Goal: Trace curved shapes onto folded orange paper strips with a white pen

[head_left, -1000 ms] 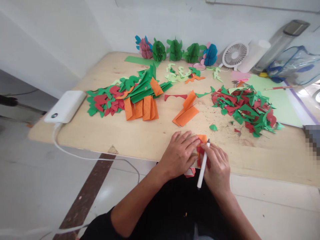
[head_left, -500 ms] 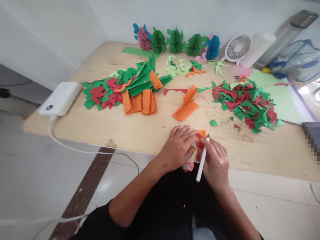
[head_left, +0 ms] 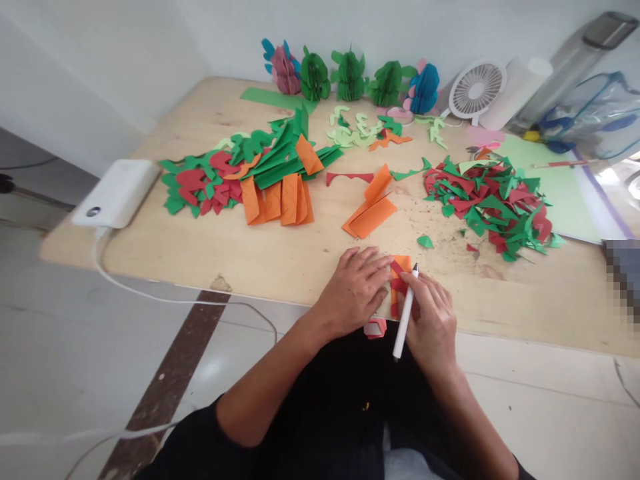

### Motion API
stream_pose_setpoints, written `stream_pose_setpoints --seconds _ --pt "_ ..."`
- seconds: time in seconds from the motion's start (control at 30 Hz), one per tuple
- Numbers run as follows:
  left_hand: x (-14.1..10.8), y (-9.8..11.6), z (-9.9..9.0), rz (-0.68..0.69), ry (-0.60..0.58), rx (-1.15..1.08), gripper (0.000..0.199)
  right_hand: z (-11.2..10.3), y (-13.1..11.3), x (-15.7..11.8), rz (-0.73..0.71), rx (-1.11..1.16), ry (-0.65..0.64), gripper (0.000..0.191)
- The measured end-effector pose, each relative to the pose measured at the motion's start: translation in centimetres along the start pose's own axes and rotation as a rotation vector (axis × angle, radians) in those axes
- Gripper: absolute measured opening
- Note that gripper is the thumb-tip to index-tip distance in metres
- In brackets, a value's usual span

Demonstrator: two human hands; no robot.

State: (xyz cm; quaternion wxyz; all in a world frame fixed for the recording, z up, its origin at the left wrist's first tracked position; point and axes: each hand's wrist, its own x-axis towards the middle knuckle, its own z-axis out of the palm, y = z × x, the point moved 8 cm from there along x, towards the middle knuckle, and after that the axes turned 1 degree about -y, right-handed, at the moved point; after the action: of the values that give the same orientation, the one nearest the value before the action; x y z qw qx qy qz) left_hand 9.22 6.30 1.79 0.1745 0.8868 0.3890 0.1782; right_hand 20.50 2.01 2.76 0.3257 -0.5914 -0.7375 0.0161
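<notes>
An orange paper strip [head_left: 404, 261] lies at the front edge of the table, with a red paper piece [head_left: 399, 285] on top of it. My left hand [head_left: 353, 290] rests flat beside them, fingers spread and fingertips touching the papers' left edge. From the other side, my right hand [head_left: 433, 320] holds a white pen [head_left: 404, 327] between thumb and fingers, its dark tip pointing away from me. Some of these fingers are also at the red paper, partly hiding it. Just beyond my hands lie folded orange papers [head_left: 373, 215].
Green and red cutouts [head_left: 190, 183] sit left, near a white power bank [head_left: 117, 193] with a cable. Folded orange strips [head_left: 289, 200] lie beside green folded paper [head_left: 280, 167]. A scrap pile [head_left: 495, 200] is right. Paper figures [head_left: 350, 77] and a fan [head_left: 477, 90] line the wall.
The whole view has shifted slightly, with the table appearing a little higher and further left. Both hands, the pen and the papers keep nearly the same positions relative to each other.
</notes>
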Motion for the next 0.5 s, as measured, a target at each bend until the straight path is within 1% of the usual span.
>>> stream_pose_setpoints --seconds 0.27,0.5 --pt "0.05 -0.06 -0.02 0.001 -0.008 0.008 0.027 -0.22 -0.31 0.13 -0.009 -0.002 0.017 0.028" --pt "0.05 0.01 -0.08 0.005 -0.005 -0.002 0.027 -0.14 -0.23 0.14 -0.011 -0.003 0.005 0.031"
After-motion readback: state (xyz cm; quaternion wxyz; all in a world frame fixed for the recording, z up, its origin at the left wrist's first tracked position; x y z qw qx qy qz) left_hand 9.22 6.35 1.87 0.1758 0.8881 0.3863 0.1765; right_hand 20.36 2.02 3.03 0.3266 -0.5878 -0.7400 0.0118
